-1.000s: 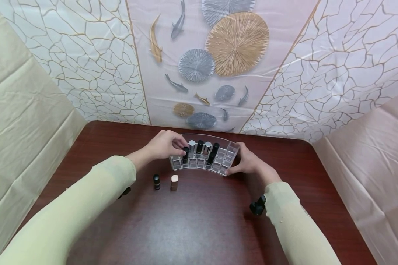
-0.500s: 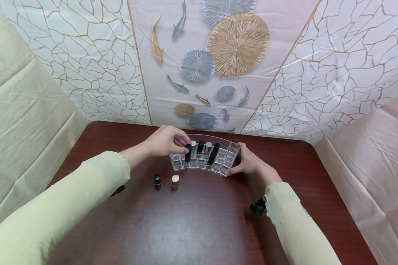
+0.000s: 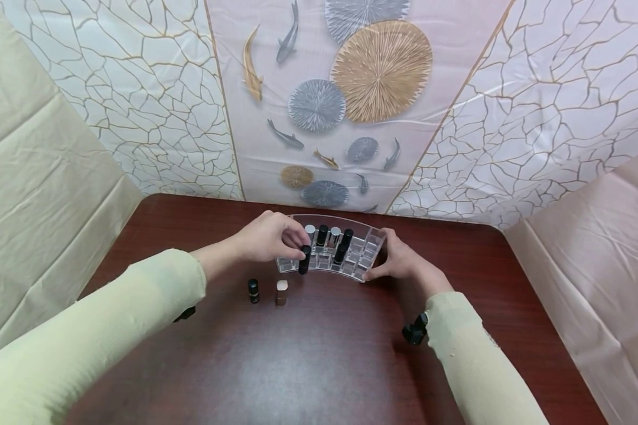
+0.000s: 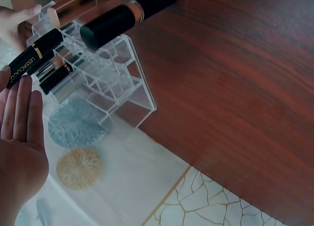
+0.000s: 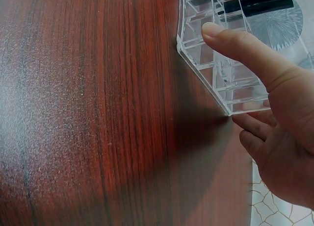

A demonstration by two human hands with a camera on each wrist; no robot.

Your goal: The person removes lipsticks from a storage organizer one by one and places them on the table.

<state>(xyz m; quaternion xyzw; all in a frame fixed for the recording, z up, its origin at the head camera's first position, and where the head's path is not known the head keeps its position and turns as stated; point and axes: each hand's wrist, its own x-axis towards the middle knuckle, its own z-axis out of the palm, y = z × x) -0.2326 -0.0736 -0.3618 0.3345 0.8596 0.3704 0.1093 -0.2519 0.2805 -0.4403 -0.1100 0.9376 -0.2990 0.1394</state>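
Note:
My left hand (image 3: pixel 271 237) pinches a black lipstick (image 3: pixel 305 260) between thumb and fingers, upright over the front left of a clear acrylic lipstick holder (image 3: pixel 368 251). Gold bands and lettering show on that black lipstick (image 4: pixel 34 58) in the left wrist view. The holder is curved and stepped, with many small compartments. My right hand (image 3: pixel 402 258) grips its right end; in the right wrist view the thumb (image 5: pixel 240 42) lies over the front and the other fingers are at the outer side. Standing in the holder are two silver-capped lipsticks (image 3: pixel 335 236) and two black ones (image 3: pixel 343 247).
On the brown table (image 3: pixel 276 366), in front of the holder's left end, stand a short black lipstick (image 3: pixel 253 291) and a rose-gold lipstick (image 3: pixel 282 293) with a pale top. A patterned cloth (image 3: pixel 319 147) hangs behind the table's back edge.
My left hand has shifted slightly right, then toward the holder's front edge, carrying the black lipstick out of the left-hand slots. My right hand stays on the holder's end.

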